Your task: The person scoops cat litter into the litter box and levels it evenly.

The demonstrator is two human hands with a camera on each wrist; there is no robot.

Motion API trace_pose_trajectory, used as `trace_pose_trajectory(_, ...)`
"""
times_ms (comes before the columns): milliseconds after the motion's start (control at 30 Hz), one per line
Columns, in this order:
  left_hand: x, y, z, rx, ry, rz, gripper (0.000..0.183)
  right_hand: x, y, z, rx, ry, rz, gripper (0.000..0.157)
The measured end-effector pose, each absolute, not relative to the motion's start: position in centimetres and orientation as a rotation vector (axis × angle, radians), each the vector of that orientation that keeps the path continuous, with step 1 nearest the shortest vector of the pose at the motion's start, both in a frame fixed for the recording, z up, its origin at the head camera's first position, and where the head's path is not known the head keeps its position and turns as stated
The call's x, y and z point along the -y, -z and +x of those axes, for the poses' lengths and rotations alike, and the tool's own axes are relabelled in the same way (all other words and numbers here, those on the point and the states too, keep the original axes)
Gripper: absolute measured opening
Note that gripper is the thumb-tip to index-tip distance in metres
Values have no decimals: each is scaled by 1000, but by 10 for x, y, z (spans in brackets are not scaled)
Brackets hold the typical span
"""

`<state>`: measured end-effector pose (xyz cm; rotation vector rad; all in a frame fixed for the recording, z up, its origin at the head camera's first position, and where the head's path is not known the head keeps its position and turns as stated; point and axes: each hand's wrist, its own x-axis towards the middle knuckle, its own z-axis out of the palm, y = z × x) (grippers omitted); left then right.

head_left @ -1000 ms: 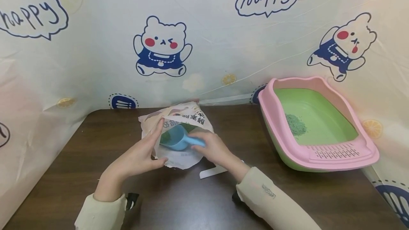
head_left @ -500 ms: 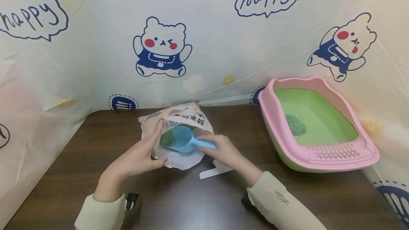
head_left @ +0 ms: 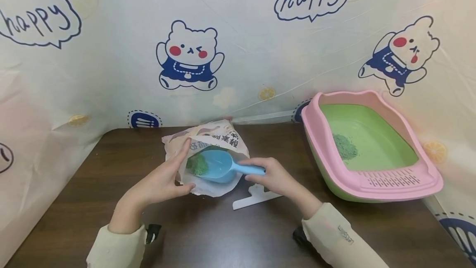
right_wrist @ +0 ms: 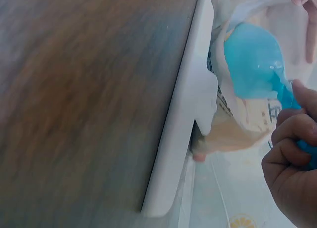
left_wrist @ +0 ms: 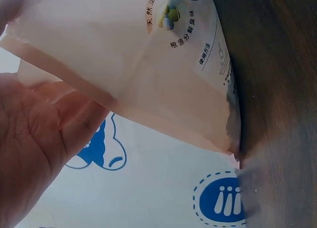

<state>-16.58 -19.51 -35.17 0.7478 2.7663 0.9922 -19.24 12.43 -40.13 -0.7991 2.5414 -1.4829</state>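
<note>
In the head view a blue scoop (head_left: 217,165) with green granules (head_left: 198,163) at its front lies within the mouth of a printed paper-like bag (head_left: 213,187). My right hand (head_left: 265,173) grips the scoop's handle, fingers curled round it as the right wrist view shows. My left hand (head_left: 165,177) props the bag's mouth at its left side, thumb and index spread apart along the rim. From the left wrist, the other fingers (left_wrist: 84,121) run in behind the bag's edge, their tips hidden.
A white clip (head_left: 256,197) lies on the dark wooden table (head_left: 208,230) under the right hand. On the right stands a pink-rimmed green litter tray (head_left: 399,187) holding a small heap of green granules (head_left: 345,147). A printed curtain (head_left: 253,53) hangs behind the table.
My right hand has drawn the scoop rightward, partly out of the bag, and the granules on it show more. More of the white clip is visible. The left hand has stayed put.
</note>
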Motion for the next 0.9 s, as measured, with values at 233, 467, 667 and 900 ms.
trace_pose_trajectory(233,196,353,-166,-2746,-1029,738,112,-138,398,-185,-2514,1509,-808,40)
trace_pose_trajectory(467,196,353,-166,-2745,-1030,729,113,-150,392,-181,-2505,1544,-808,39)
trace_pose_trajectory(667,197,353,-166,-2757,-1010,736,113,-158,389,-179,-2529,1550,-814,38)
trace_pose_trajectory(900,197,353,-166,-2766,-1004,747,112,-166,384,-176,-2529,1540,-844,37)
